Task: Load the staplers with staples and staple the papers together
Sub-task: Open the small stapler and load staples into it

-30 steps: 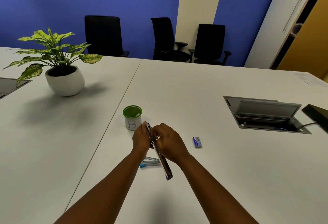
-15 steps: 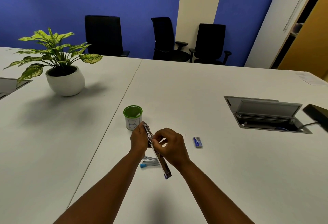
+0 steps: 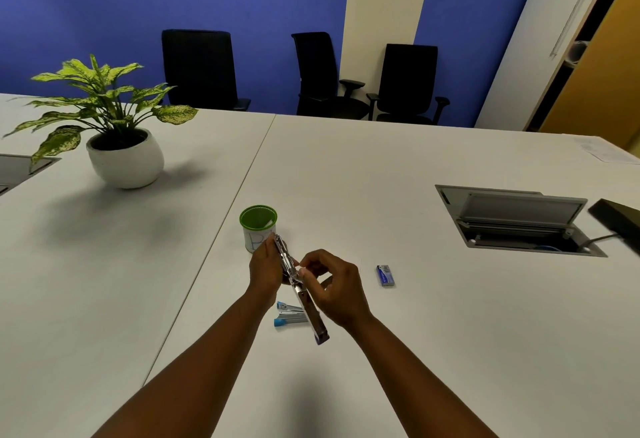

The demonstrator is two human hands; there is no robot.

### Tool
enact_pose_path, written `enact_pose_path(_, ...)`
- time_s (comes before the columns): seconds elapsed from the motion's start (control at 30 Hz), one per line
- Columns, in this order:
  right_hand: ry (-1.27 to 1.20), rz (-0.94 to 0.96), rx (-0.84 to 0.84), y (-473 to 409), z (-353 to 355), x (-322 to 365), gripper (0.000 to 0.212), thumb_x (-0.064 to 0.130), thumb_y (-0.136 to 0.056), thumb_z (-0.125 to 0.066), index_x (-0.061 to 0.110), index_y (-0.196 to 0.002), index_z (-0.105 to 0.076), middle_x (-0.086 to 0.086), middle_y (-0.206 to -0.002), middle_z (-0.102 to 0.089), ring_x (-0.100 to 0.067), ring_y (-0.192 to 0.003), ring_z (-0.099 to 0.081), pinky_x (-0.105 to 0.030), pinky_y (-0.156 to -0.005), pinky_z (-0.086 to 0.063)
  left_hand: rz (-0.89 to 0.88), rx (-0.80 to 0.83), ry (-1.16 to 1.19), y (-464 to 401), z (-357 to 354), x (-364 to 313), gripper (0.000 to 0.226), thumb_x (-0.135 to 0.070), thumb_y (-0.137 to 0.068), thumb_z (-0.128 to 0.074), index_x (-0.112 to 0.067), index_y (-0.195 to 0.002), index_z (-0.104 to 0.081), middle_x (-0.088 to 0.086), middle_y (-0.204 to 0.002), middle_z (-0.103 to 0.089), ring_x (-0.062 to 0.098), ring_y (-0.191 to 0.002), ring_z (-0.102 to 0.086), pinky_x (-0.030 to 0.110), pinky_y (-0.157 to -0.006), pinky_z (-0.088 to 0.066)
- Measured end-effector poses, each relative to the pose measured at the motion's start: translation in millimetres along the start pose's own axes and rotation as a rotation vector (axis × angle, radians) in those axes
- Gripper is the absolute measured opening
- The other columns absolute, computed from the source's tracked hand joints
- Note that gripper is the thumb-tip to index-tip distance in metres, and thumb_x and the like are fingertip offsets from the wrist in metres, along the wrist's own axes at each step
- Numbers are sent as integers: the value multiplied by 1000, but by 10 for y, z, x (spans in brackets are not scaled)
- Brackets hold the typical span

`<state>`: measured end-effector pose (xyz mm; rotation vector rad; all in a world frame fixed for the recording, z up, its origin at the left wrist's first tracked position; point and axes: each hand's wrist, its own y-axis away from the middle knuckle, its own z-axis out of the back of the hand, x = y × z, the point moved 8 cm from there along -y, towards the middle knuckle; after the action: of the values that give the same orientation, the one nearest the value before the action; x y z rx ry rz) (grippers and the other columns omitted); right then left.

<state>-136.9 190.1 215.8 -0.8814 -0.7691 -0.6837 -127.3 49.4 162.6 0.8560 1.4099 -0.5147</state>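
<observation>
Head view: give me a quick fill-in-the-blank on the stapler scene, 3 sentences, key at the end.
1. The opened stapler is held up by ____ hands.
2. The cup beyond the left hand has a ____ rim.
3. The small blue staple box lies on the table to the ____ of the right hand.

Missing words: both; green; right

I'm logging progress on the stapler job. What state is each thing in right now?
Held stapler: swung open, off the table.
Left hand: grips held stapler.
Right hand: fingertips pinch at its track.
Second stapler: lying on table.
Staple box: lying flat.
Floor box lid: raised.
</observation>
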Motion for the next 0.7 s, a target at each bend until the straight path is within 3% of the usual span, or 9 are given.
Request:
enact_pose_path(0.07, -72, -71, -22, -28, 11, -49, 5, 19, -83, -58, 17, -82, -63, 13, -72, -61, -13, -73, -64, -15, -55, -49, -4, 9, 6, 0, -21, -3, 35, -30, -101, -29, -13, -83, -52, 9, -70, -57, 18, -61, -55, 24, -51, -44)
enact_pose_path(0.13, -169, -201, -52, -31, 23, -172, 7, 14, -86, -57, 18, -83, -62, 9, -72, -63, -13, -70, -65, -24, -56, -55, -18, 23, 3, 6, -47, -26, 36, -30, -101, -28, -15, -78, -51, 8, -64, -58, 17, -54, -57, 21, -44, -46)
enact_pose_path(0.3, -263, -405, -41, 31, 36, -377, 13, 7, -89, -52, 14, -90, -63, 1, -75, -63, -5, -64, -62, -18, -57, -51, -43, 52, -23, 4, -69, -53, 34, -30, -101, -26, -13, -82, -48, 12, -66, -60, 25, -56, -60, 23, -41, -52)
enact_pose_path(0.5, -313, -803, 286, 303, -152, -655, 26, 32, -97, -39, 19, -92, -60, 1, -85, -63, -15, -75, -61, -25, -69, -50, 18, 133, 69, 76, -117, 44, 37, -30, -102, -23, -14, -82, -49, 13, -69, -62, 15, -45, -65, 22, -42, -52)
enact_pose_path(0.6, -325, -860, 399, 424, -174, -781, 32, 30, -98, -34, 14, -102, -61, -1, -91, -65, -17, -77, -63, -28, -69, -47, 49, 201, 108, 102, -172, 154, 34, -31, -102, -24, -8, -90, -47, 13, -74, -64, 15, -53, -69, 25, -46, -54)
enact_pose_path(0.7, -291, -834, 455, 495, -155, -889, 30, 21, -97, -41, 4, -112, -60, 1, -85, -66, -11, -68, -61, -24, -57, -44, 79, 247, 139, 116, -205, 279, 34, -31, -101, -26, -9, -90, -49, 11, -79, -67, 19, -71, -71, 29, -57, -56)
